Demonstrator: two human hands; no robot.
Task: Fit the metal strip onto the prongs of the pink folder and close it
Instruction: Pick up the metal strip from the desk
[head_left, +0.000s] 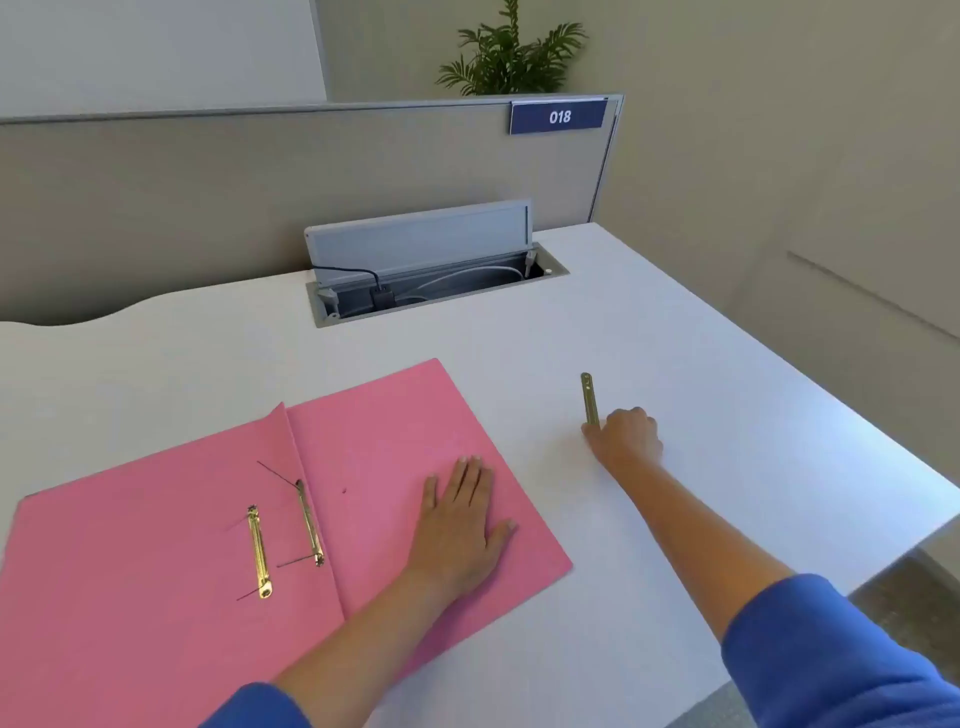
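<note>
The pink folder (156, 545) lies open on the white desk (675, 338), its spine running away from me. Two brass fastener bars (258, 551) (309, 525) lie beside the spine, with thin dark prongs sticking out at their ends. My left hand (457, 525) rests flat, fingers spread, on the folder's right flap. To the right of the folder, a brass metal strip (588, 397) lies on the bare desk, pointing away from me. My right hand (626, 436) is curled over the strip's near end, fingertips pinching it; that end is hidden.
An open cable hatch (431, 280) with a raised grey lid and a black plug sits at the back of the desk. A beige partition with a blue "018" label (558, 117) stands behind it. The desk's right edge (883, 452) runs diagonally close to my right arm.
</note>
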